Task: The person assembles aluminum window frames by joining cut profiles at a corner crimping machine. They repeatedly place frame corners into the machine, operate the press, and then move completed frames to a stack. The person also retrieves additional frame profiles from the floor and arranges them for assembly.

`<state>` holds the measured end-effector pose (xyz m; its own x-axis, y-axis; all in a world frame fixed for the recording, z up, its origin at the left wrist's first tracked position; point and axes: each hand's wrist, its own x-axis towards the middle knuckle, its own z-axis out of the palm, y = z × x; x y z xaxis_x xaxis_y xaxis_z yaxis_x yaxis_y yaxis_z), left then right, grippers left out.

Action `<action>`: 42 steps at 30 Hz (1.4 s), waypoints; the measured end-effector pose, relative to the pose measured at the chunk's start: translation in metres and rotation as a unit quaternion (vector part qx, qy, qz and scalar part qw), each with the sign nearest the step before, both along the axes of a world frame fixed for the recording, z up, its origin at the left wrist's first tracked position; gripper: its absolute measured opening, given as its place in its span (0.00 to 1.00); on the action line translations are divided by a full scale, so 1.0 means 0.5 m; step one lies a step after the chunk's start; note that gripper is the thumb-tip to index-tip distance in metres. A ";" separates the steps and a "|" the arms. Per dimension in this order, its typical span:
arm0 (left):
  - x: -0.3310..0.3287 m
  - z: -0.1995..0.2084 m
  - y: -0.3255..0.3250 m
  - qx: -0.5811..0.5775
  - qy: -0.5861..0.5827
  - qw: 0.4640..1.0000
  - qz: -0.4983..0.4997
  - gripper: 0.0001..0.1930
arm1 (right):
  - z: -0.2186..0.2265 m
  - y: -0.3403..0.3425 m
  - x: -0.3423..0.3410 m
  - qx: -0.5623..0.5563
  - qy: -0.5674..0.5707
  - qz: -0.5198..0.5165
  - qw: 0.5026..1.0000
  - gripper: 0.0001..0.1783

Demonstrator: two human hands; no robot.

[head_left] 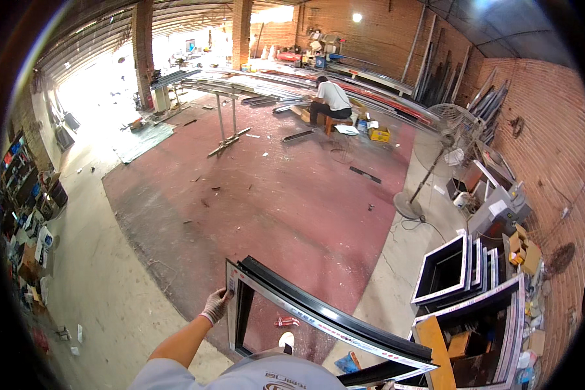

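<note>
A large dark window frame (292, 304), its face covered with white printed protective film, is held tilted in front of my body. My left hand (216, 305), in a pale work glove, has its fingers wrapped round the frame's left side. At the lower edge, by the frame's right end, only a sliver of what looks like my right hand (389, 385) shows; its fingers are hidden. Through the frame's opening I see a small red item (286, 321) on the floor and my white shoe (286, 340). A blue packet (348, 362) lies near the lower bar.
More frames (443, 266) lean in a stack at right, beside a yellow-brown board (432, 339). A pedestal fan (429, 169) stands beyond them. Farther off, a person (333, 97) sits working near long metal profiles (266, 81). A metal stand (224, 120) is at mid-left.
</note>
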<state>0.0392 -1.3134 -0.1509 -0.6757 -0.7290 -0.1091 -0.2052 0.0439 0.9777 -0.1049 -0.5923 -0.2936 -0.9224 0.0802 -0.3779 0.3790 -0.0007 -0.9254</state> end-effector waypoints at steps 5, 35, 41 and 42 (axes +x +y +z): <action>0.043 -0.005 0.038 0.019 0.126 0.992 0.015 0.21 | 0.194 -0.053 0.120 0.072 0.116 0.040 0.990 0.25; 0.857 -0.132 -0.111 0.051 -0.031 0.877 0.478 0.33 | 0.529 -0.792 0.014 0.381 0.296 0.426 0.765 0.30; 0.888 -0.259 -0.032 0.151 -0.149 0.812 0.544 0.34 | 0.504 -0.977 -0.077 0.216 0.377 0.454 0.778 0.26; 0.867 -0.266 -0.027 0.127 -0.167 0.814 0.542 0.34 | 0.474 -1.009 -0.111 0.206 0.384 0.465 0.771 0.27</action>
<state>0.4727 -1.3267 -0.2841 0.4465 -0.8033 -0.3942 -0.2454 -0.5336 0.8094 -0.1606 -1.0967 -0.0568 -0.5925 -0.7831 0.1887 -0.6211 0.2949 -0.7261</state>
